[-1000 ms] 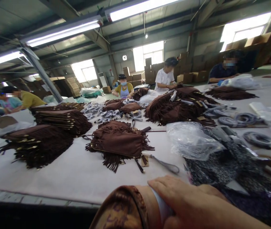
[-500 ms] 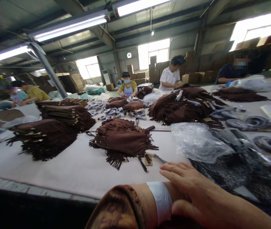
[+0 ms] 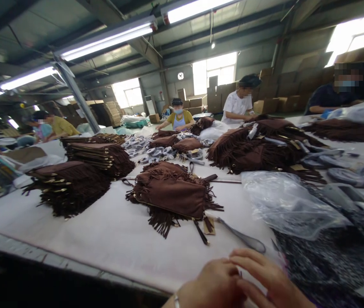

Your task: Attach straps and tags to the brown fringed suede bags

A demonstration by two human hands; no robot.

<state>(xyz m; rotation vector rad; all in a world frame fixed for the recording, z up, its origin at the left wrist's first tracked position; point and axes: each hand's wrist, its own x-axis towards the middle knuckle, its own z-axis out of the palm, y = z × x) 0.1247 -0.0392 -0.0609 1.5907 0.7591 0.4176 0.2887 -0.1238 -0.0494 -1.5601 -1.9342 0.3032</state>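
Observation:
My left hand (image 3: 214, 280) and my right hand (image 3: 265, 276) meet at the bottom of the view, over the near part of the table. The left fingers are curled, their tips hidden by the right hand. My right fingers bend across them, and I cannot make out what lies between. A light band circles my left wrist. Just beyond the hands lies a grey strap (image 3: 244, 237), and farther on a brown fringed bag (image 3: 175, 194) with a dark zip pull and a tan tag (image 3: 210, 226).
Stacks of brown bags (image 3: 69, 186) stand at the left, with a larger heap (image 3: 255, 147) at the back right. A clear plastic bag (image 3: 291, 205) rests on dark speckled material (image 3: 332, 261) at right. Several co-workers, one in a white shirt (image 3: 238, 105), are around the tables.
My right hand was over my left forearm, near a white band and brown sleeve. Now both hands are together lower in view. The view has shifted slightly, exposing more of the grey strap.

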